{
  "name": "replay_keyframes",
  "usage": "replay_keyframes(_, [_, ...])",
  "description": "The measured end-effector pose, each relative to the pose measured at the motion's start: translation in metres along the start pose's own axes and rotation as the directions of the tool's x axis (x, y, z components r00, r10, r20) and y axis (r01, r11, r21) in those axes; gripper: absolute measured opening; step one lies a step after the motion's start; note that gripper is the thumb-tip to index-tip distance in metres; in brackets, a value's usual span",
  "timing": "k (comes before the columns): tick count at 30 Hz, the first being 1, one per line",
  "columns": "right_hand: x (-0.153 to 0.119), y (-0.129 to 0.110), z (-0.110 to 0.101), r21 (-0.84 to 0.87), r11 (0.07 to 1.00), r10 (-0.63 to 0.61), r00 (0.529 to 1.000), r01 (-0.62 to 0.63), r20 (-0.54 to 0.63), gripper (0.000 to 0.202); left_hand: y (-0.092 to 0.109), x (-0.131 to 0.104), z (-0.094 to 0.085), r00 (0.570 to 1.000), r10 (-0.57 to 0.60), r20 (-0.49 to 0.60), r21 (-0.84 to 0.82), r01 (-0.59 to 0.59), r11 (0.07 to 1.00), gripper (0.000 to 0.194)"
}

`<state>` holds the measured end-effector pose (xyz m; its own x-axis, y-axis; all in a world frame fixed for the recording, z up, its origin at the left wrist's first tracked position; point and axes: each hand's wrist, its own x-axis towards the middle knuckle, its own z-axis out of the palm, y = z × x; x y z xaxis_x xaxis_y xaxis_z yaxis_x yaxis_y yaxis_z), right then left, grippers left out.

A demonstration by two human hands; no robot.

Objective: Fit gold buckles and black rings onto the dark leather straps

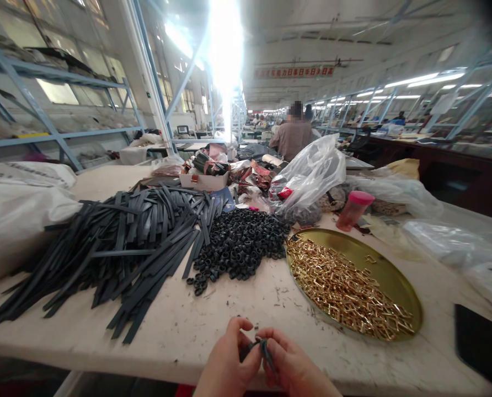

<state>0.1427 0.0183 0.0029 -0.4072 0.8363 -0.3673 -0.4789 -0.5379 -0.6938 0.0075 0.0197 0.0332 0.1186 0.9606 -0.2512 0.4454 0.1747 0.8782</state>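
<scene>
At the table's near edge my left hand (231, 358) and my right hand (289, 361) come together, both closed on one dark strap (266, 353). The strap bends between my fingertips; part of it is hidden by the fingers, and I cannot tell whether a buckle is on it. Beyond my hands lies a heap of small black loops (238, 242). A large pile of flat dark straps (146, 237) spreads to the left. On the right, a round gold tray (399, 275) holds many small gold metal buckles (345, 281).
A pink-lidded jar (354, 209) stands behind the tray. Clear plastic bags (312, 171) and a box of dark pieces (204, 181) sit farther back. A white sack (18, 215) is at left, a black flat object (481, 344) at right. A person (293, 135) is in the background.
</scene>
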Motion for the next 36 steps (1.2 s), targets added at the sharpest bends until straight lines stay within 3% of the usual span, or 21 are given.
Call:
replay_keyframes(3, [0.003,0.004,-0.002,0.044,0.994,0.095,0.995,-0.096,0.018,0.039,0.003,0.003,-0.005,0.999,-0.046,-0.007,0.145,0.047,0.988,0.013])
replay_keyframes(6, [0.004,0.002,-0.002,0.02,0.998,0.055,0.998,-0.054,-0.013,0.04,0.008,0.005,-0.007,0.999,-0.054,0.004,0.16,0.053,0.986,0.006])
replay_keyframes(9, [0.006,-0.004,-0.004,-0.111,0.993,-0.045,0.999,0.043,-0.01,0.042,0.008,0.005,-0.007,0.996,-0.061,0.071,0.012,0.06,0.998,0.011])
replay_keyframes(11, [0.006,-0.007,-0.006,-0.245,0.962,-0.141,0.988,0.121,-0.067,0.04,0.008,0.003,-0.007,0.988,-0.073,0.135,-0.156,0.094,0.983,0.017])
replay_keyframes(13, [0.007,-0.007,-0.008,-0.406,0.896,-0.266,0.95,0.182,-0.16,0.038,0.007,0.002,-0.007,0.976,-0.07,0.206,-0.32,0.135,0.938,0.02])
replay_keyframes(15, [0.005,-0.005,-0.01,-0.572,0.786,-0.417,0.884,0.234,-0.211,0.031,0.008,0.0,-0.006,0.964,-0.071,0.257,-0.42,0.178,0.89,0.023])
replay_keyframes(18, [-0.002,-0.002,-0.01,-0.758,0.576,-0.566,0.819,0.307,-0.098,0.023,0.01,-0.002,-0.002,0.951,-0.103,0.29,-0.454,0.231,0.861,0.023])
replay_keyframes(21, [-0.011,-0.001,-0.009,-0.832,0.44,-0.54,0.84,0.338,0.056,0.021,0.01,-0.004,0.004,0.945,-0.107,0.31,-0.461,0.248,0.852,0.022])
replay_keyframes(25, [-0.02,-0.001,-0.011,-0.876,0.384,-0.49,0.868,0.293,0.076,0.02,0.004,-0.008,0.006,0.934,-0.089,0.347,-0.503,0.266,0.822,0.029])
replay_keyframes(29, [-0.024,-0.001,-0.012,-0.879,0.346,-0.434,0.887,0.328,0.16,0.019,-0.001,-0.013,0.003,0.918,-0.121,0.377,-0.473,0.303,0.828,0.033])
replay_keyframes(34, [-0.032,-0.01,-0.009,-0.925,0.098,-0.298,0.898,0.368,0.325,0.013,0.0,-0.022,0.004,0.924,-0.102,0.368,-0.427,0.265,0.865,0.029])
replay_keyframes(36, [-0.036,-0.013,-0.008,-0.922,0.07,-0.22,0.908,0.38,0.357,0.012,0.0,-0.024,0.004,0.911,-0.106,0.399,-0.405,0.279,0.871,0.031])
